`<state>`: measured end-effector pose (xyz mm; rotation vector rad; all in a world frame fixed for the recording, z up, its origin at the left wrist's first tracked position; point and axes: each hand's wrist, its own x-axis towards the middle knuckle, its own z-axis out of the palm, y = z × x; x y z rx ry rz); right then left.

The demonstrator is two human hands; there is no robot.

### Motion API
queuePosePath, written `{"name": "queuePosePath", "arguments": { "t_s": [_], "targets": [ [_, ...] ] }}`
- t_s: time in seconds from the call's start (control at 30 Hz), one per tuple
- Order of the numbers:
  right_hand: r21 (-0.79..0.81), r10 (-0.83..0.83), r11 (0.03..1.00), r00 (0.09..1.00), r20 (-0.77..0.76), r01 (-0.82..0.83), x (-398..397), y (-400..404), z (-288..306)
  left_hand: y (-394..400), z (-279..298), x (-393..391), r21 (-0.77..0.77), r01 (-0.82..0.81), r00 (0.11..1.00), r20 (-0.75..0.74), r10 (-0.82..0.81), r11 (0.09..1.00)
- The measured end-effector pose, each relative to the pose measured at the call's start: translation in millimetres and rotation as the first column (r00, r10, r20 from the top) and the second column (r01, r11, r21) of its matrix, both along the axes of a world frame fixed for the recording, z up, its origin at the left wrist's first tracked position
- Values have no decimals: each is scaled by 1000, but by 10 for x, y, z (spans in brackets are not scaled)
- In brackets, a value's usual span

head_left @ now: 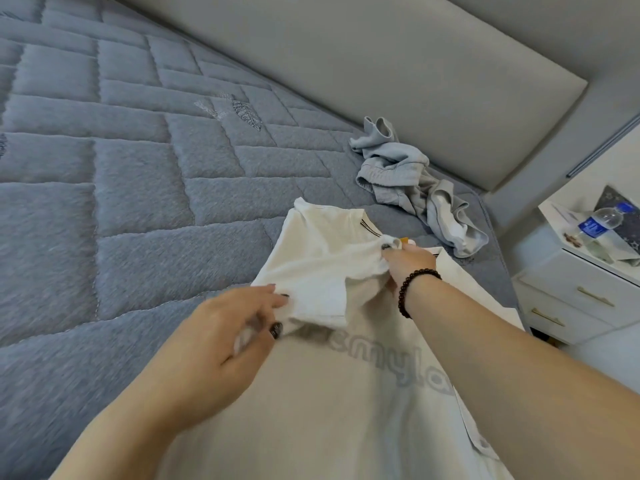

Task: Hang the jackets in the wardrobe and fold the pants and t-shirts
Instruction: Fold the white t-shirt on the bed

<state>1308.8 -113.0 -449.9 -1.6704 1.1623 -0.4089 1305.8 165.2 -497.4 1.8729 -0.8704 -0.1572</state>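
Note:
A white t-shirt (322,251) with grey lettering lies spread on the grey quilted mattress (121,174), its collar end toward the headboard. My left hand (235,337) pinches a fold of the shirt's sleeve near its left edge. My right hand (407,263), with a dark bead bracelet on the wrist, grips bunched fabric by the collar. A crumpled pair of light grey pants (412,178) lies further back on the mattress, close to the headboard, apart from both hands.
A padded grey headboard (398,74) runs along the far side of the bed. To the right stands a white nightstand (571,289) with drawers, carrying a plastic water bottle (599,221) and some papers.

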Motion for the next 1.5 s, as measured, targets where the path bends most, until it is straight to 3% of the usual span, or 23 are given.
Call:
{"name": "queuePosePath", "arguments": {
  "t_s": [0.07,0.17,0.23,0.3,0.43,0.57,0.7,0.83,0.97,1.1,1.2,1.27,1.33,1.43,1.5],
  "targets": [
    [158,35,987,998,-52,-26,-93,-46,-122,-19,-41,-15,114,61,994,82,-71,992],
    [455,8,888,993,116,-61,-248,91,-156,-36,-58,-14,169,15,996,87,-30,986],
    [476,93,868,988,125,-142,-356,162,-180,-35,-76,-15,217,-40,996,86,22,975],
    [399,168,900,984,55,-176,-433,249,-173,-41,-112,-10,247,-37,992,130,5,968],
    [179,-10,984,999,43,3,-398,129,-206,-51,-152,12,260,5,983,177,-53,966],
    [230,-128,966,991,35,117,-324,-111,-325,-64,-141,18,232,19,969,235,-75,973],
    [189,-55,980,997,-62,66,-245,-134,-313,-64,-171,28,236,15,970,233,-71,972],
    [235,18,972,1000,-17,-13,-395,212,-148,-61,-178,14,280,4,987,151,-48,960],
    [-62,174,980,969,-178,-187,-743,472,-189,-63,-154,1,284,36,986,144,-80,958],
    [-213,98,969,987,-126,-123,-892,339,-105,-64,-140,0,300,62,983,148,-111,952],
    [-387,145,899,974,-175,-204,-990,150,-24,-61,-105,-23,275,62,989,115,-97,959],
    [-479,189,816,932,-310,-324,-1130,-7,19,-55,-91,-31,259,66,990,100,-94,964],
    [-563,222,710,893,-391,-423,-1336,-209,13,-63,-96,-26,247,54,989,119,-86,968],
    [-724,314,462,858,-406,-512,-1648,-527,-75,-91,-136,-30,206,14,991,131,-42,978],
    [-731,366,428,841,-398,-532,-1734,-737,-123,-96,-170,-17,181,-11,986,163,-19,983]
  ]
}}
